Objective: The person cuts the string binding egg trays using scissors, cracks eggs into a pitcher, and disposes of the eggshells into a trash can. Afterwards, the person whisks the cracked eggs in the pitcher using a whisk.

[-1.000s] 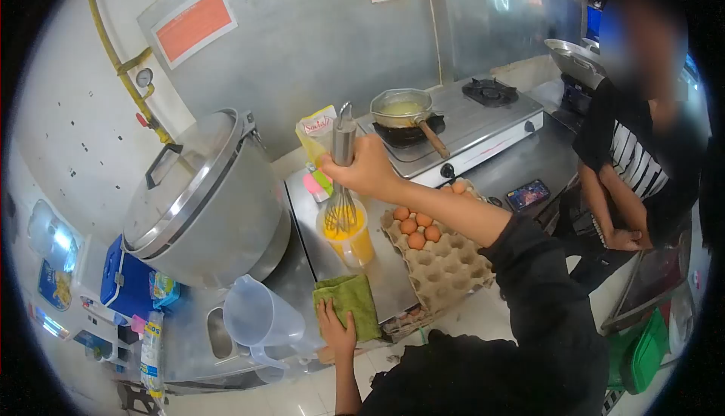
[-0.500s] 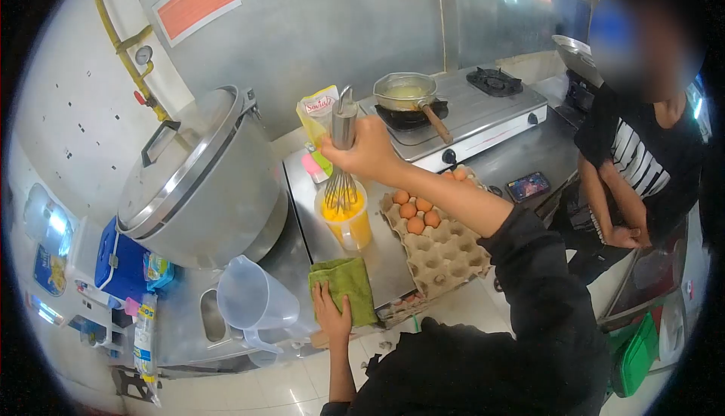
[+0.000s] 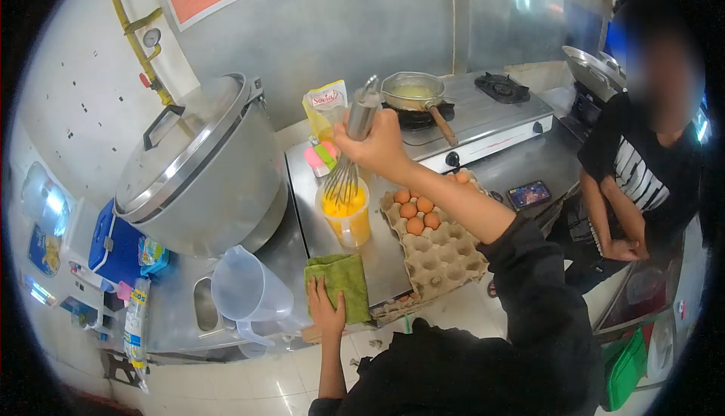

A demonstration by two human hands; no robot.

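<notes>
My right hand [image 3: 376,144] is wrapped round the metal handle of a whisk [image 3: 341,183]. The whisk's wires dip into beaten egg [image 3: 346,206], which is bright yellow, inside a clear plastic jug [image 3: 355,232]. At the counter's front edge my left hand [image 3: 326,306] lies with fingers outstretched on a folded green cloth [image 3: 338,286]. An empty clear measuring jug [image 3: 249,286] stands to the left of that hand. To the right of the egg jug is a cardboard egg tray [image 3: 442,259] with several brown eggs [image 3: 414,224] at its far end.
A large lidded metal pot [image 3: 204,189] stands at the left. Behind sits a gas stove [image 3: 483,133] with a wooden-handled pan [image 3: 411,89] on one burner. A yellow pouch [image 3: 325,103] leans near the wall. A phone [image 3: 529,194] lies by the stove; a person [image 3: 634,159] stands at right.
The whisk has tilted, its handle now leaning to the right, and my right hand has shifted slightly right and down. My left hand stays on the cloth. The camera view has shifted slightly.
</notes>
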